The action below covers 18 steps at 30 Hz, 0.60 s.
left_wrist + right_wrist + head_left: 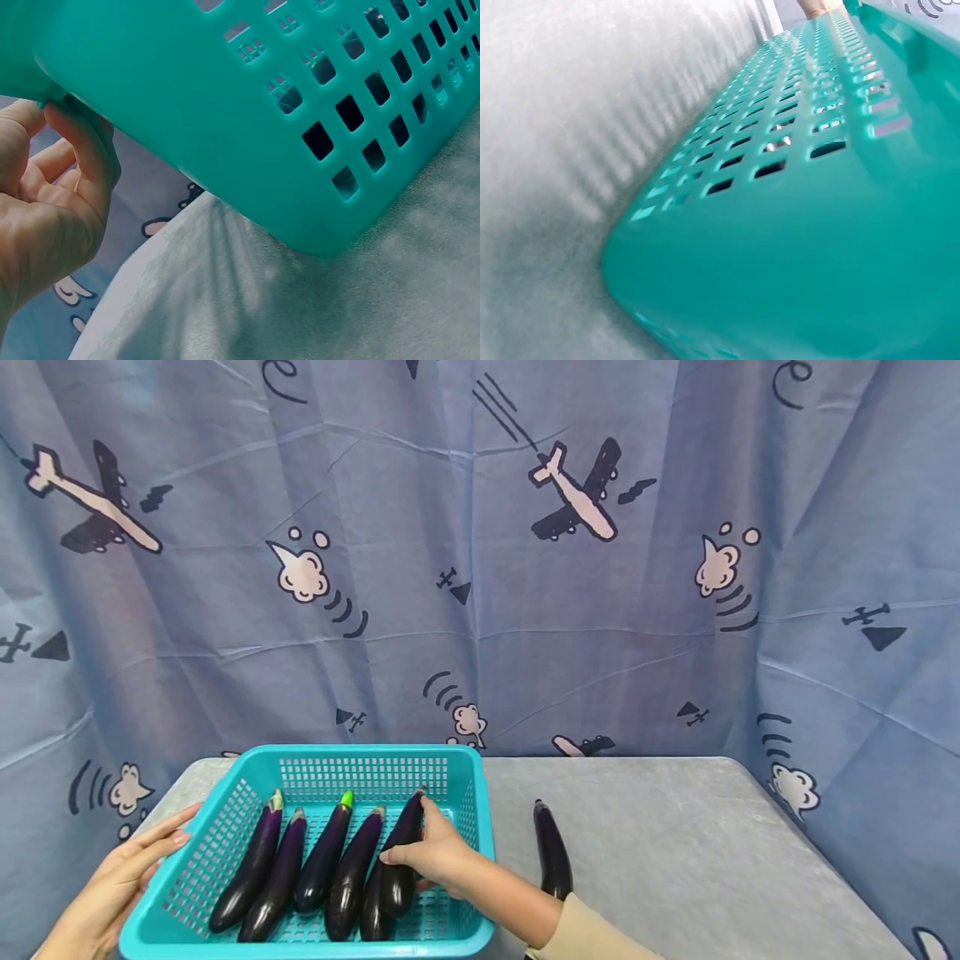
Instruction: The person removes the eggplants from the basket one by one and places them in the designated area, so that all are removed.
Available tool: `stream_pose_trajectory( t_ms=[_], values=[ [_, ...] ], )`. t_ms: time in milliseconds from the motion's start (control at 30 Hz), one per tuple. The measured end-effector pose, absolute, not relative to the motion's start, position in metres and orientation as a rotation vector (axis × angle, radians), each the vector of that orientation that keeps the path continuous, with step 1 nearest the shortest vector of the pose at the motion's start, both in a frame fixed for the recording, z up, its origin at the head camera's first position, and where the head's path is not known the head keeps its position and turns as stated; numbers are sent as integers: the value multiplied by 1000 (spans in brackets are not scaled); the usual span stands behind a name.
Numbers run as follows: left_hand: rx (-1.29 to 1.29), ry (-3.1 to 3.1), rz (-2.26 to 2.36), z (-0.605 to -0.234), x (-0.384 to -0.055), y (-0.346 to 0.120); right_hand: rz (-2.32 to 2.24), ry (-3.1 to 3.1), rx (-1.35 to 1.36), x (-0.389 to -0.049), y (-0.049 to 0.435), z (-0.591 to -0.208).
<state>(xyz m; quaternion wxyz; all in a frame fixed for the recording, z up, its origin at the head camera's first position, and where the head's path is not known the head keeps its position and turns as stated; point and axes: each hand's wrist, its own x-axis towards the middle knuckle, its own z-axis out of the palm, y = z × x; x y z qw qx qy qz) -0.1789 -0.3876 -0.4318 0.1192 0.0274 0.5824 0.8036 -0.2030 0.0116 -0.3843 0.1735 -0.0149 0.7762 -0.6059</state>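
A turquoise plastic basket [300, 752] with a lattice of holes holds several dark purple eggplants side by side. My right hand [442, 852] reaches over its right wall and grips an eggplant [397, 893], thumb on one side and fingers on the other. That eggplant partly overlaps another eggplant [372, 914] below it. At the basket's left rim, my left hand [112, 881] holds the edge; the left wrist view shows its bent fingers [86, 150] under the rim corner. The right wrist view shows mainly the basket's outer wall [780, 262].
A single eggplant [552, 852] lies on the grey table [712, 852] right of the basket, partly hidden by my right forearm. Behind the table hangs a blue curtain [405, 560] printed with airplanes. The basket's left side lies near the table's edge.
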Motion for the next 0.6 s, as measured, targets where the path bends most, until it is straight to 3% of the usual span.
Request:
stream_pose_trajectory(
  t_ms=[600],
  values=[
    [204,1496,2405,-432,-183,-389,-1805,2147,-74,-207,12,-384]
  ],
)
